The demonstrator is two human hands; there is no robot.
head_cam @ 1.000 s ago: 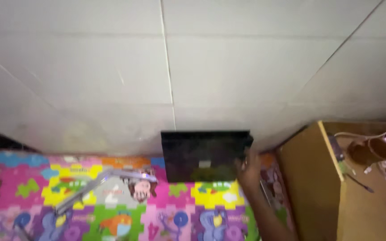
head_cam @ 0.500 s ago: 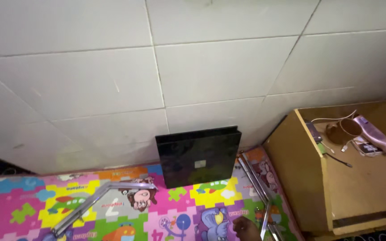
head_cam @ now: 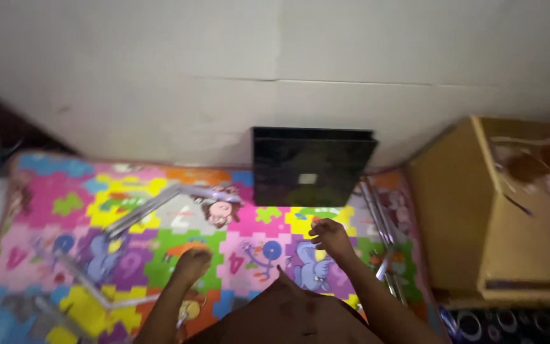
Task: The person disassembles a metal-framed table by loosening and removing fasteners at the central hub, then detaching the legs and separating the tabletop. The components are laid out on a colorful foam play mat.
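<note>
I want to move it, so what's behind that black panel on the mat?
The black panel leans against the white tiled wall; only wall shows around it. The strip directly behind it is covered.

Glossy black panel (head_cam: 312, 167) — shiny metal bars (head_cam: 377, 213), foam mat (head_cam: 160, 229).

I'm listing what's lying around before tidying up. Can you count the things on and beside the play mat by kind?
Black panel leaning on the wall: 1
Metal frame pieces, left and right: 2
Wooden cabinet: 1
Puzzle mat: 1
Total: 5
The small items on the cabinet are too blurred to count. Both hands, left and right, hover empty over the mat.
</note>
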